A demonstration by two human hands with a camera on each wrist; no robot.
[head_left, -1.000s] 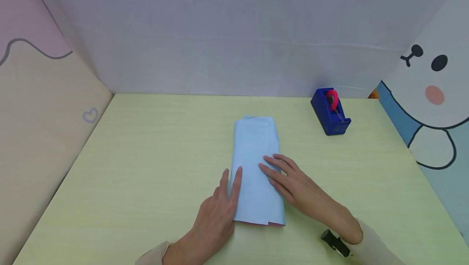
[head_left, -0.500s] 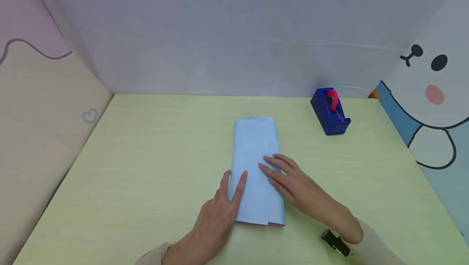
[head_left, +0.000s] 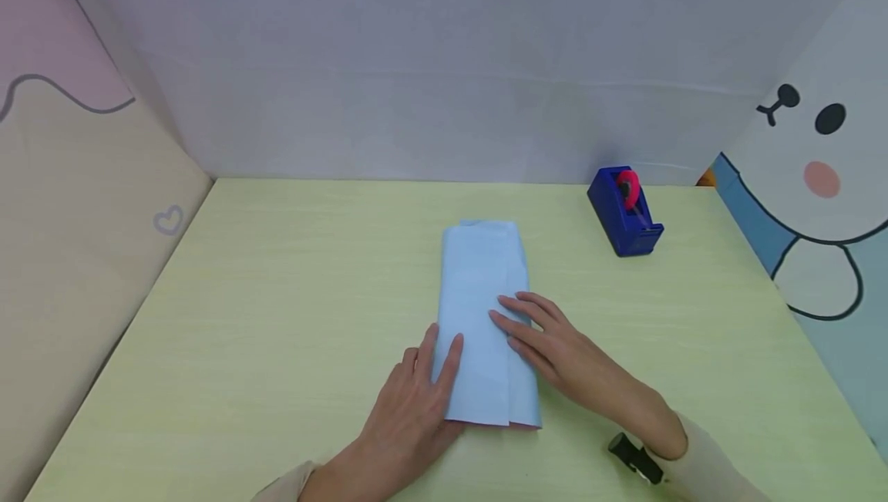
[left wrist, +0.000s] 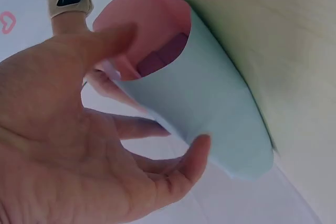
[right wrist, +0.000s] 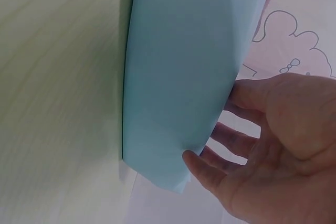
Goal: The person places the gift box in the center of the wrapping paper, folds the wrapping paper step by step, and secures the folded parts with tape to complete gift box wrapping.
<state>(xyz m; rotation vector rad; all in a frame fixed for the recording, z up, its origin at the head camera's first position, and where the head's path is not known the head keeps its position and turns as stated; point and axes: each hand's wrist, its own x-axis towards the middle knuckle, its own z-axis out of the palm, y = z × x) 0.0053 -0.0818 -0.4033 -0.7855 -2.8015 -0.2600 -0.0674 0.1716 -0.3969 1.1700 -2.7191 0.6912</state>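
Observation:
A sheet of light blue paper (head_left: 479, 271), pink on its inner side, lies on the table rolled into a flattened tube. A lengthwise edge overlaps on its upper face, right of the middle. My left hand (head_left: 405, 417) rests along the tube's left side, with fingertips on top and the thumb by the near end. In the left wrist view that blurred thumb (left wrist: 118, 43) crosses the tube's open mouth, and a dark purple patch (left wrist: 163, 56) shows inside the pink lining (left wrist: 152, 11). Relaxed fingers of my right hand (head_left: 565, 352) touch the paper's right side over the overlap.
A blue tape dispenser (head_left: 620, 213) with a pink-red core stands at the back right of the pale yellow-green table (head_left: 277, 294). A black strap device (head_left: 634, 458) sits by the right wrist. Light printed panels (head_left: 444, 62) wall in the back and sides.
My left hand has shifted slightly, its fingertips nearer to me on the paper and its thumb now showing at the tube's near end. The right hand and the tape dispenser stay put.

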